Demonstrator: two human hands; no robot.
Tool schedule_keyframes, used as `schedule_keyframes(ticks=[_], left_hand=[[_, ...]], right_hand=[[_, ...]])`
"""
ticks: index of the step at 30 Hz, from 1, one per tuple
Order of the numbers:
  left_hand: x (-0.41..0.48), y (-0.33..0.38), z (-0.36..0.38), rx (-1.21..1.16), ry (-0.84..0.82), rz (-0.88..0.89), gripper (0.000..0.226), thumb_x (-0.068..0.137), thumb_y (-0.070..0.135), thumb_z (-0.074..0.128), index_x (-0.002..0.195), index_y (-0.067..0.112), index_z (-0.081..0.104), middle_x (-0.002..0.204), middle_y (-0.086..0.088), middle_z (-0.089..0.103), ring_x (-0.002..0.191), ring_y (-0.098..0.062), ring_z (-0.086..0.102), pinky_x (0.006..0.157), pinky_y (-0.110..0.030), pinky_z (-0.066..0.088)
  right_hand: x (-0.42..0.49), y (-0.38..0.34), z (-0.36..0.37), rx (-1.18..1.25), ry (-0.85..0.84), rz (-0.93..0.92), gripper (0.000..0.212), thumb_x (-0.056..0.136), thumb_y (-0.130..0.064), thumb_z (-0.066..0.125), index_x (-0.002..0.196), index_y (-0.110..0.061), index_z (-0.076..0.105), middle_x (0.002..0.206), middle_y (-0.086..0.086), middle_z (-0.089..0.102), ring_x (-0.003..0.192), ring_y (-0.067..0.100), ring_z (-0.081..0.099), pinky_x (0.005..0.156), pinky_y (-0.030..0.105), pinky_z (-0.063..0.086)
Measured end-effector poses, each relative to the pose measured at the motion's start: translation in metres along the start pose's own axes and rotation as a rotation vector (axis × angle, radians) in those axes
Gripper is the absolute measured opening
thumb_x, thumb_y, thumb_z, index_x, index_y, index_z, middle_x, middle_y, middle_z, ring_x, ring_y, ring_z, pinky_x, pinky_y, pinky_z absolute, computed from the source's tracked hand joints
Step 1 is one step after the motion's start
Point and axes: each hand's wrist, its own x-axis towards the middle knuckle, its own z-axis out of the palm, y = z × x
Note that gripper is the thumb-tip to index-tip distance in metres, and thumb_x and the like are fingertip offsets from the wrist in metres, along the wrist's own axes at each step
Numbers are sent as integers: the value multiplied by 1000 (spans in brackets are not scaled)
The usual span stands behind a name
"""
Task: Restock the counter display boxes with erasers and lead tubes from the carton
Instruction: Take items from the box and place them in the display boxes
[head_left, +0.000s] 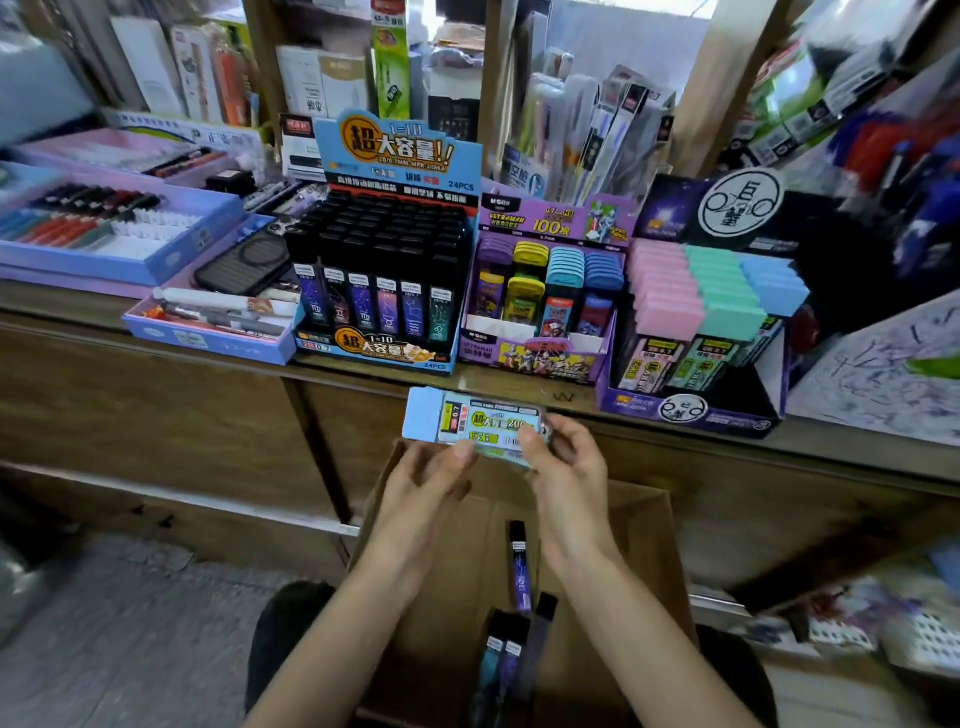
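Lead tube (475, 428), a flat pale blue one with a printed label, is held level in the air by both hands, just in front of the bench (519, 387) edge and above the carton (639, 519). The left fingers (462, 452) curl up to pinch its lower edge near the middle. The right fingers (535, 441) and thumb grip its right end. The left hand (426, 478) and right hand (566, 467) sit close together, with both forearms reaching up over the open brown carton. A few dark tubes (519, 571) lie inside it.

Three display boxes stand side by side on the bench behind:
- a blue box (374, 348) packed with black-capped tubes
- a purple box (535, 358) of coloured cases
- a dark box (685, 415) with rows of pink, mint and blue tubes
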Motion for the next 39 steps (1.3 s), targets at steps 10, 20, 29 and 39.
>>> schedule_keyframes(ticks=[10,20,29,39], left_hand=[[3,4,12,395,-143,126,24,86,11,61,110,9,61,88,2,73,86,-8,69,67,-18,53],[6,9,61,709,-445,259,35,73,31,67,108,30,62,102,7,71,97,-9,67,83,-26,54],[15,2,105,719,-440,291,28,79,38,53,105,29,62,94,20,70,88,3,65,68,-10,48],[26,19,149,698,-444,426,22,79,37,53,101,34,57,98,17,68,89,7,60,70,-11,47]], right_hand=[[-11,5,-47,-535,-81,-305,18,85,-32,64,102,-30,57,112,-6,55,107,3,53,86,18,48],[16,-59,-68,-644,-327,-324,11,87,-31,64,97,-26,68,91,-7,70,84,7,66,76,30,54],[35,-121,-134,-483,-190,-392,10,86,-19,65,84,-26,70,84,-9,74,78,5,67,65,17,52],[82,-208,-167,-728,-39,-739,13,88,-14,64,91,-21,54,88,-8,66,73,1,64,63,15,51]])
